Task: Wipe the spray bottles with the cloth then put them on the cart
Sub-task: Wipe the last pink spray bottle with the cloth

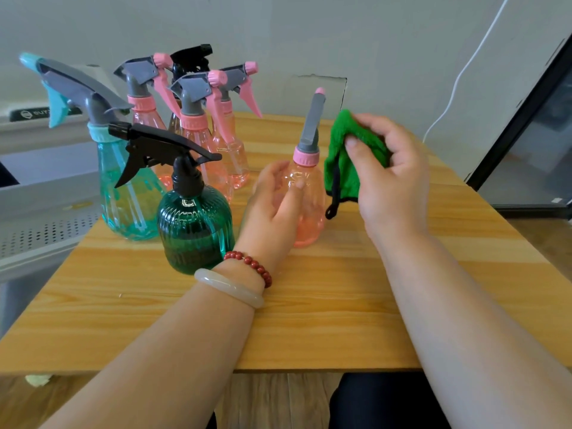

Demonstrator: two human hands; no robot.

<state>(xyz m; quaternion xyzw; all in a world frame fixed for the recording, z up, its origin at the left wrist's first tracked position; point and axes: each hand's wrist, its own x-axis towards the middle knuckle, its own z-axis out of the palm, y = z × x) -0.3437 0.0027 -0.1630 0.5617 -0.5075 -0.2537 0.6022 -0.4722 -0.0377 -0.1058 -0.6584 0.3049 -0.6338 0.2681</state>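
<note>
Standing upright on the wooden tabletop (340, 289), the empty-looking pink translucent plastic spray bottle (309, 193) is in the left hand (275, 199) grip; the right hand (393, 181) pinches a green fluffy cloth (343, 168) beside it.

A pale grey wall (387, 35) stands behind the wooden table (340, 305), above wood-plank floor (278, 397).

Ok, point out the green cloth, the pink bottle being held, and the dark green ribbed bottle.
Green microfibre cloth (342, 168): head view, its folded middle.
Pink translucent spray bottle (312, 209): head view, its body.
Dark green ribbed spray bottle (193, 227): head view, its body.
</note>
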